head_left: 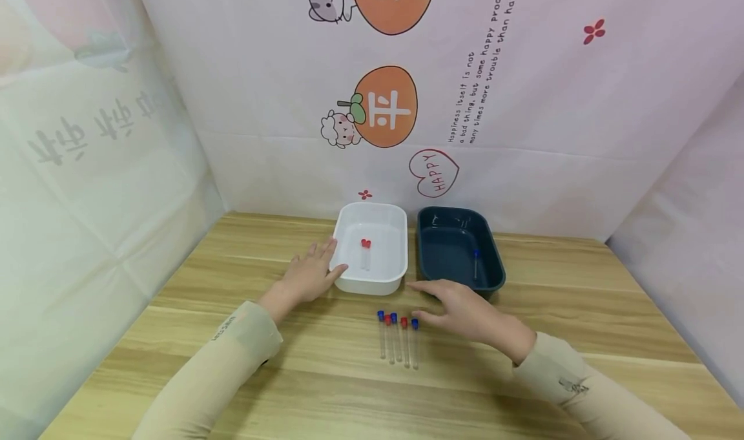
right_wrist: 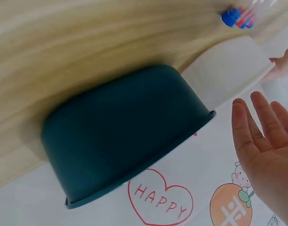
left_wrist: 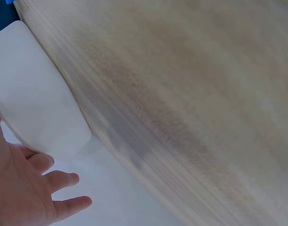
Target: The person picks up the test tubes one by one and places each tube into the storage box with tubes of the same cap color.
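We see five capped tubes (head_left: 403, 323) lying side by side on the wooden surface (head_left: 325, 388), their caps running blue, red, blue, red, blue from left to right. The caps point toward the two tubs. Our right hand (head_left: 465, 309) is just above and to the right of this row, its grip apart: thumb and fingers are parted, with the thumb tip close by the rightmost blue cap (head_left: 415, 323). Whether the thumb touches that cap we cannot tell. Our forefinger reaches toward the gap between the white tub (head_left: 369, 287) and the dark blue tub (head_left: 444, 259).

Our left hand (head_left: 307, 277) rests against the left side of the white tub, its grip also apart, fingers spread and the thumb near the rim's front corner. The row lies to the right of that hand and nearer to us. Inside the white tub we find two red-capped tubes (head_left: 365, 243) together; inside the dark blue tub, one blue-capped tube (head_left: 476, 254) leans toward its right wall.
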### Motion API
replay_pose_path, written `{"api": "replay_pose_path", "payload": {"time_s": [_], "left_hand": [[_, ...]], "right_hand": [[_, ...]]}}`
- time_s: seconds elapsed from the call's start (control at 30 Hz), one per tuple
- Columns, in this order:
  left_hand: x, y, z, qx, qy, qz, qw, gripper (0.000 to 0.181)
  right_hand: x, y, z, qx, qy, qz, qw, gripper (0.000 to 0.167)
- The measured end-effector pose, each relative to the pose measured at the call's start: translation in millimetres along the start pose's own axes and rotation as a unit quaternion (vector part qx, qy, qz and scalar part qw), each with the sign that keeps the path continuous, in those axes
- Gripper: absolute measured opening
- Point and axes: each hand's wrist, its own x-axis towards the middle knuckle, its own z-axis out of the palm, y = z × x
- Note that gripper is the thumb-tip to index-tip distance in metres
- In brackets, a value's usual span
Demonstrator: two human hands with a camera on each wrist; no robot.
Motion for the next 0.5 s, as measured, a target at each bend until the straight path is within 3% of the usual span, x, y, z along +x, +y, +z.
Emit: {"api": "replay_pose_path", "payload": {"time_s": [0.5], "left_hand": [[-1.6, 0.8, -0.6, 0.007, -0.001, 0.004, 1.0, 0.078]], "right_hand": [[-22.1, 6.0, 16.6, -0.023, -0.064, -0.004, 0.9977, 0.073]]}}
